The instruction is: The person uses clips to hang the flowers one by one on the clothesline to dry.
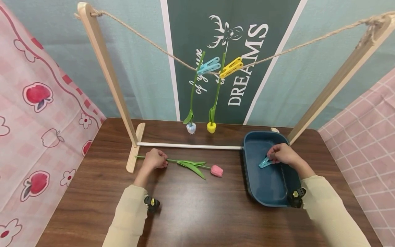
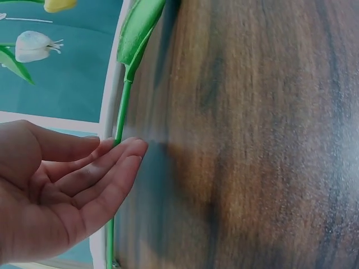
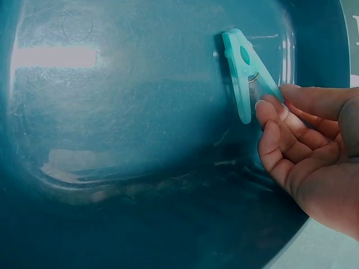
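A pink artificial tulip (image 1: 216, 171) with green leaves lies on the brown table, its bloom toward the right. My left hand (image 1: 154, 159) pinches its stem (image 2: 122, 109) between thumb and fingertips, left of the leaves. Inside the dark blue basin (image 1: 257, 193), my right hand (image 1: 282, 153) holds a light blue clothespin (image 3: 241, 92) by the end of one leg, between thumb and index finger. The clothespin's other leg stands apart from the fingers, over the basin floor.
Wooden posts (image 1: 106, 70) carry a sagging rope (image 1: 145, 37). From it hang a white-blue tulip (image 1: 191, 128) under a blue clothespin (image 1: 210, 66) and a yellow tulip (image 1: 211, 127) under a yellow clothespin (image 1: 231, 68). A white rod (image 1: 191, 146) runs low between the posts.
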Motion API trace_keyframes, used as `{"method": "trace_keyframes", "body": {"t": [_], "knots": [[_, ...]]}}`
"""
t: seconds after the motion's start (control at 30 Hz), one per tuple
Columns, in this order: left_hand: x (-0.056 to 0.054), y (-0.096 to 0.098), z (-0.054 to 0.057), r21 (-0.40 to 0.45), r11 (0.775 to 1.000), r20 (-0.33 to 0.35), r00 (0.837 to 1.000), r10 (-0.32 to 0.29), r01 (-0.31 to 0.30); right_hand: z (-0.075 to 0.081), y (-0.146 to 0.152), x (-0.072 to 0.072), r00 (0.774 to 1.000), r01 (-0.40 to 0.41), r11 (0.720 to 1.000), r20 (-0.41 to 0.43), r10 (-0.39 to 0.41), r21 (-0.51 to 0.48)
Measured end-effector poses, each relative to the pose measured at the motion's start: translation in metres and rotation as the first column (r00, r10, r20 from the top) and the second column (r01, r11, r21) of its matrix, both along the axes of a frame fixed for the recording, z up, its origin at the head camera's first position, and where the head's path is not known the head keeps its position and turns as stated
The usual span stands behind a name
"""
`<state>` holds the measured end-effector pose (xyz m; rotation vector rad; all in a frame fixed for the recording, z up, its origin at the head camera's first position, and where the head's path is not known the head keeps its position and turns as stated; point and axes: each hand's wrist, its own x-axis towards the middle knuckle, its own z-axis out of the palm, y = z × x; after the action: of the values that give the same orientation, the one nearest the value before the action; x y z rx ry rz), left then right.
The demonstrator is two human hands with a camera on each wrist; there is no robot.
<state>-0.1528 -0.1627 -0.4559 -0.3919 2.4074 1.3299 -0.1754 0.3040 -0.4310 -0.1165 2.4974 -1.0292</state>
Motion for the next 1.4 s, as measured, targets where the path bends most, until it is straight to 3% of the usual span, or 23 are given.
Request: {"method": "trace_keyframes", "body": {"t": [0.23,0.4,0.73,0.93,1.17,1.4], "knots": [[0.002,0.001,0.008,0.080,0.991,-0.035,0.993,0.110,-0.107,0.001,0.001,0.001,1.000,-0.002,1.000,-0.002,0.002,-0.001],[0.003,0.004,0.014,0.081,0.985,-0.099,0.983,0.157,-0.149,0.001,0.000,0.002,1.000,-0.006,1.000,-0.008,0.006,-0.001],[0.004,0.006,0.026,-0.119,0.983,-0.281,0.954,0.105,-0.143,0.003,0.000,0.002,1.000,-0.010,1.000,-0.008,0.010,-0.005],[0.005,0.009,0.032,-0.131,0.979,-0.348,0.932,0.105,-0.159,0.002,-0.001,0.003,1.000,-0.013,1.000,-0.006,0.013,-0.009],[0.004,0.014,0.041,-0.089,0.979,-0.435,0.892,0.125,-0.181,0.003,-0.001,0.004,1.000,-0.018,1.000,-0.008,0.018,-0.013],[0.005,0.016,0.057,-0.020,0.982,-0.444,0.882,0.159,-0.187,0.002,0.000,0.004,1.000,-0.007,1.000,-0.016,0.006,-0.026]]}}
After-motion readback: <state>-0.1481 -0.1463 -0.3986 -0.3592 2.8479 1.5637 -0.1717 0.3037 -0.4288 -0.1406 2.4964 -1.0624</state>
